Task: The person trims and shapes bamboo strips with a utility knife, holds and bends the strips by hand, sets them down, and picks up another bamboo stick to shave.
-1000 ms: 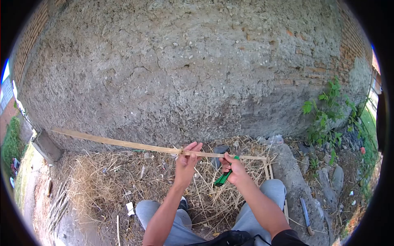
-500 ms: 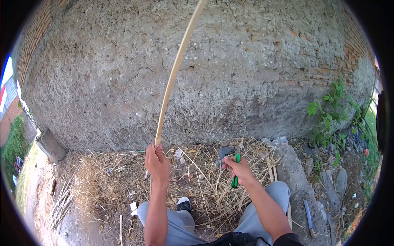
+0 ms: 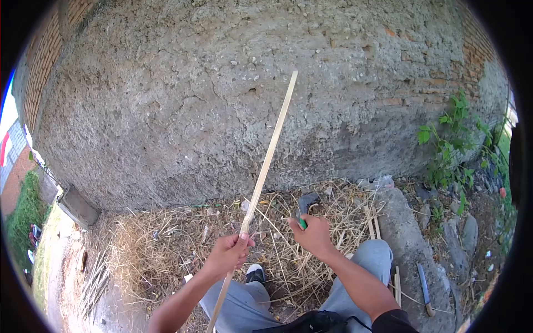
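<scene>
One long pale strip (image 3: 271, 145), clasped in the left hand (image 3: 229, 256), slanting up before the far wall (image 3: 166, 83); one green tool (image 3: 303, 224), mostly hidden, gripped by the right hand (image 3: 314, 237).

One head-worn camera looks forward and down from above the wearer's knees (image 3: 372, 260); its wide, round, dark-edged view takes in the left hand (image 3: 229, 253) and right hand (image 3: 312, 234) at close range, straw-littered ground (image 3: 183, 238) beneath and weathered wall (image 3: 183, 122) ahead.
</scene>
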Demonstrator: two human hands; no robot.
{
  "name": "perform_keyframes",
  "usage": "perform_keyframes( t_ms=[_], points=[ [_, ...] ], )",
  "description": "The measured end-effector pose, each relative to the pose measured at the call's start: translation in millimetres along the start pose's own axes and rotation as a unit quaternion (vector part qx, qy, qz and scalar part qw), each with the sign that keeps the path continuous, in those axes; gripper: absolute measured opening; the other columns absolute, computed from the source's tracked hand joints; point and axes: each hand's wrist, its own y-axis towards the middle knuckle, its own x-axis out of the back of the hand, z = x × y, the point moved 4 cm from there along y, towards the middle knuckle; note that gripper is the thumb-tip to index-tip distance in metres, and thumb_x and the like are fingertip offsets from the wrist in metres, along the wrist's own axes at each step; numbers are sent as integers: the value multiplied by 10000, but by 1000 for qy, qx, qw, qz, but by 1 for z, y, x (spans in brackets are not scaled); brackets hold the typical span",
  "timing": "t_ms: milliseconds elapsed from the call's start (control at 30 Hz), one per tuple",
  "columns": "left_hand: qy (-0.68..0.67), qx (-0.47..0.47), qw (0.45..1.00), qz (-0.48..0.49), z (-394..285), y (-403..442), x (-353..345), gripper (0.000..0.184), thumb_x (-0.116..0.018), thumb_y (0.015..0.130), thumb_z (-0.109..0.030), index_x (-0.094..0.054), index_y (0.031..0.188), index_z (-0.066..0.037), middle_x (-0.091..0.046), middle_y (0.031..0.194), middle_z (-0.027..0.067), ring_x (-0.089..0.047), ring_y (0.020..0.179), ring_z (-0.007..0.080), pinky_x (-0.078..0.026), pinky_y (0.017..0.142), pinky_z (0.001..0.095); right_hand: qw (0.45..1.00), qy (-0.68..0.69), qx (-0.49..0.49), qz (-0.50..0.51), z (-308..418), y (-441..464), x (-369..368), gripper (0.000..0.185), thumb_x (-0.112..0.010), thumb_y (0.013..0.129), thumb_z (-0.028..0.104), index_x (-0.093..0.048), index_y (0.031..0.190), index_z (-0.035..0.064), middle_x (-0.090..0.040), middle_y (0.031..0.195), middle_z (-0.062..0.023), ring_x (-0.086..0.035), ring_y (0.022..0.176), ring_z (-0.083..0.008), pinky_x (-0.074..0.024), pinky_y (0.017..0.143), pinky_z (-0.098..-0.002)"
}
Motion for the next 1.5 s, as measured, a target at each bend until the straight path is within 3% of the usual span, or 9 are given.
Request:
perform_keyframes(
  t_ms=[33,167,333,433,533,600,1233,1433,1500],
  points=[
    [-22,16,1000,-14,12,-1,-9,373,-416,1041,-325,-546,904,-3,-360,581,-53,-337,485,43,-294,435,216,999,-39,28,11,1,-4,-8,213,-670,797,262,-650,751,54,-625,640,-201,-623,612,-400,-483,571,-478],
    [-27,-12,995,-95,75,13,-22,444,-358,1047,-383,-520,828,-32,-366,556,-46,-348,468,49,-302,419,224,995,-59,52,55,6,-20,-27,193,-605,795,207,-719,907,100,-653,699,-215,-656,660,-394,-531,652,-483],
    [57,-35,991,-120,102,21,-42,464,-354,1048,-373,-532,761,-55,-461,571,-18,-403,475,60,-335,425,239,982,-138,42,124,4,-26,-41,162,-569,791,195,-695,853,116,-651,687,-208,-660,680,-396,-520,630,-493],
    [111,-114,978,-136,110,27,-43,435,-360,1042,-400,-485,819,-47,-378,541,-34,-328,415,36,-245,366,221,981,-147,71,102,7,-25,-41,146,-557,809,185,-669,802,92,-648,676,-209,-662,655,-386,-518,602,-489],
    [119,-92,980,-132,109,27,-41,441,-346,1041,-420,-456,802,-67,-357,548,-42,-306,415,40,-218,363,225,976,-180,76,97,8,-24,-41,156,-539,825,178,-648,771,80,-649,666,-203,-663,625,-373,-517,571,-488],
    [-70,60,995,-30,98,15,-55,446,-325,1041,-440,-422,780,-91,-315,554,-50,-270,417,44,-189,364,233,973,-194,99,72,6,-26,-42,164,-526,829,171,-632,753,71,-648,652,-195,-668,613,-362,-516,558,-490],
    [-36,90,995,-23,98,3,-52,453,-327,1042,-423,-423,741,-98,-310,584,-51,-269,465,76,-258,427,267,959,-236,158,11,-4,-24,-52,87,-571,740,109,-623,726,41,-671,703,-159,-678,598,-326,-537,532,-429],
    [12,70,996,-53,104,12,-51,471,-334,1040,-436,-412,727,-92,-294,560,-41,-262,430,70,-221,399,269,960,-237,152,-15,-7,-17,-51,84,-577,738,117,-601,699,47,-666,697,-150,-677,603,-332,-533,527,-439],
    [183,-51,977,-98,116,22,-43,486,-346,1036,-431,-436,711,-80,-355,558,-31,-335,442,80,-275,410,274,963,-233,132,-14,-14,-14,-51,90,-573,746,120,-600,701,46,-665,696,-151,-675,604,-336,-531,524,-443]
  ],
)
